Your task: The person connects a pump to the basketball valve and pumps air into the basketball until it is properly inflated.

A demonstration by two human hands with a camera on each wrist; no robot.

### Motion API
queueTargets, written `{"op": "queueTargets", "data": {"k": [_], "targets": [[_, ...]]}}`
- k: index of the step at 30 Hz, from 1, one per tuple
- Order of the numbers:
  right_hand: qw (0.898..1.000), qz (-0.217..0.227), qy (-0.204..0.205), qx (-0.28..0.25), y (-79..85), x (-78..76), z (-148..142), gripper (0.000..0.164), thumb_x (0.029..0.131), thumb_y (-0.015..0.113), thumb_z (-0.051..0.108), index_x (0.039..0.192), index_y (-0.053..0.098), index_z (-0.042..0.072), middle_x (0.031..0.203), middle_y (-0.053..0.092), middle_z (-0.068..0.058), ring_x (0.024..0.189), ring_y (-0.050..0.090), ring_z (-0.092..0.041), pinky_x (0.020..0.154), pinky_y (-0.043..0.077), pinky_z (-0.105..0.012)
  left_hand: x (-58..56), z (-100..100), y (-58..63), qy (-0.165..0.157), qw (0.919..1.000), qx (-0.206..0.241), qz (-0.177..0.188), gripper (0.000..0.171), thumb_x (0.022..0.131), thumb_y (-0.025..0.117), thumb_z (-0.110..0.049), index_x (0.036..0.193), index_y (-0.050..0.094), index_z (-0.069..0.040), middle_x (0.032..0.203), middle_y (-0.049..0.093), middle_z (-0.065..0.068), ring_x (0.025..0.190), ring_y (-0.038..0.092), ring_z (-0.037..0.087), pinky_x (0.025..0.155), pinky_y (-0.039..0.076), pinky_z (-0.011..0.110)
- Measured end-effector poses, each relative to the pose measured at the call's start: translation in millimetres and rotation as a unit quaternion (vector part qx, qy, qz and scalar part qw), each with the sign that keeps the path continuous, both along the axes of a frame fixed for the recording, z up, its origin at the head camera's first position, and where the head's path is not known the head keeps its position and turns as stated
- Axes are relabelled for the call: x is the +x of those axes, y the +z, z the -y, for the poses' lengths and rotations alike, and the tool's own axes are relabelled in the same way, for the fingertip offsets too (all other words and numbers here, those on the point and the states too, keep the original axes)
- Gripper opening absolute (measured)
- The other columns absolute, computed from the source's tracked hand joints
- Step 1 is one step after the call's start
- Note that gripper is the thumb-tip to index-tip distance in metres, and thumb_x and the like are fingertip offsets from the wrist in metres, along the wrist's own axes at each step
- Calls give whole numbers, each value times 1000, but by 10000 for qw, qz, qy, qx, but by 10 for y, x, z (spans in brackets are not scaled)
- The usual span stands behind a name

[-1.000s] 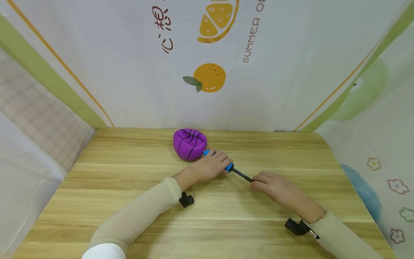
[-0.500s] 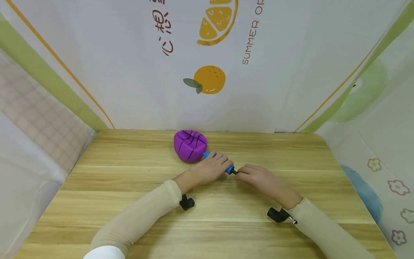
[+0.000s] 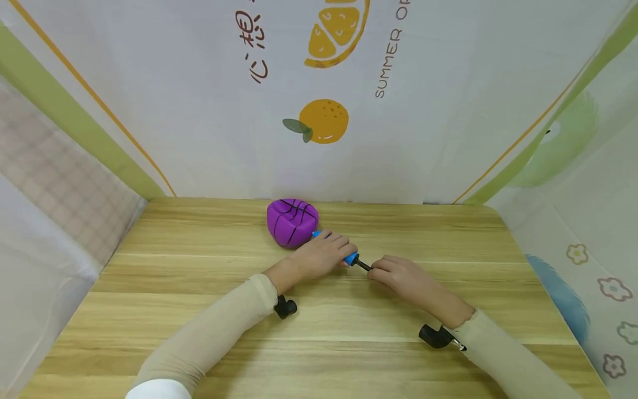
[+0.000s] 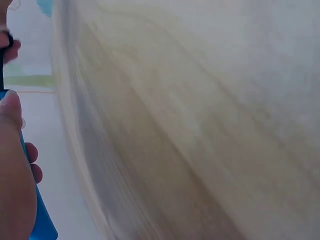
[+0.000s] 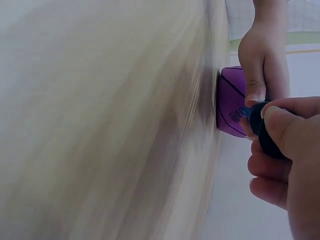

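Note:
A dented purple ball (image 3: 292, 223) with black lines sits near the table's far edge. My left hand (image 3: 319, 257) grips the blue barrel of a hand pump (image 3: 351, 258), whose front end points at the ball's right side. In the left wrist view the barrel (image 4: 45, 227) runs under my thumb. A short length of black rod (image 3: 364, 266) shows between the barrel and my right hand (image 3: 406, 282). That hand pinches the pump's black handle (image 5: 270, 142), seen in the right wrist view with the ball beyond. Whether a needle enters the ball is hidden.
The wooden table (image 3: 319, 354) spreads out in front of both arms. A white curtain (image 3: 224, 138) with printed oranges hangs right behind the far edge. Black camera mounts (image 3: 286, 306) stick out from the wrists just over the tabletop.
My right hand moved left, pushing the rod almost fully into the barrel, then drew back slightly, so a bit more rod shows. My left hand and the ball stay nearly in place.

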State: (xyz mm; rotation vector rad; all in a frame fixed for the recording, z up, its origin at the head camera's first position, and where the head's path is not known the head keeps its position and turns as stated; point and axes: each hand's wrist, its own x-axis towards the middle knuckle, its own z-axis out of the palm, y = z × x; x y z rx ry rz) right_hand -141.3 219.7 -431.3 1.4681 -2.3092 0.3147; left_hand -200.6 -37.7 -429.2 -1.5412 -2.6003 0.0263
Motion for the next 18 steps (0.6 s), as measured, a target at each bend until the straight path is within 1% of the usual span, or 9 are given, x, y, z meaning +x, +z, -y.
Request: {"op": "queueTargets", "data": {"k": [3,5,6,7,8,10,13,18], "targets": [[10000,58,-31,22,27,87,-82,24,80,80,2,101,71,10,97,67,0,83,62,-14,72,55,-28,-6,5,-16,-10,10000,17,-32,35,107,47,-41,134,53,-19,128,58,-3,122,52,19,108,38,38],[10000,58,-33,27,54,148,-134,8,94,71,7,101,71,10,97,66,0,83,61,-14,72,54,-27,-10,4,-21,-38,10000,35,-31,36,107,48,-41,134,53,-19,128,58,-2,122,52,19,107,39,38],[10000,40,-31,21,70,178,-157,7,100,63,11,101,70,10,97,66,0,83,61,-14,72,54,-27,-11,4,-24,-42,10000,46,-19,36,107,48,-41,134,53,-19,128,58,-2,122,52,19,107,39,38],[10000,34,-22,3,84,205,-179,18,106,54,17,101,70,10,97,65,1,83,60,-13,71,54,-27,-11,4,-28,-43,10000,68,1,36,106,49,-40,134,53,-19,128,58,-2,122,52,19,107,39,38],[10000,12,-19,-8,97,233,-202,29,109,44,21,101,70,10,97,65,1,83,59,-13,71,54,-27,-12,4,-31,-44,9999,91,18,36,106,50,-40,134,53,-18,128,58,-2,122,52,19,107,39,38],[10000,-70,-15,-32,116,280,-243,47,112,26,26,101,69,11,97,64,1,83,59,-13,71,53,-27,-15,3,-37,-51,9999,142,39,36,105,52,-39,134,53,-18,127,58,-2,121,52,19,107,39,38],[9999,-120,-8,-65,126,334,-303,51,112,22,26,101,70,11,98,64,1,83,60,-14,71,54,-27,-13,5,-30,-59,9998,201,63,35,105,53,-38,134,54,-18,127,59,-2,121,52,19,107,39,38],[9995,-294,-5,-89,125,380,-374,48,113,26,23,101,70,10,97,64,0,82,60,-14,71,54,-26,-23,18,-19,-92,9995,278,147,34,107,50,-37,133,54,-17,128,59,-1,122,53,21,107,39,39]]}}
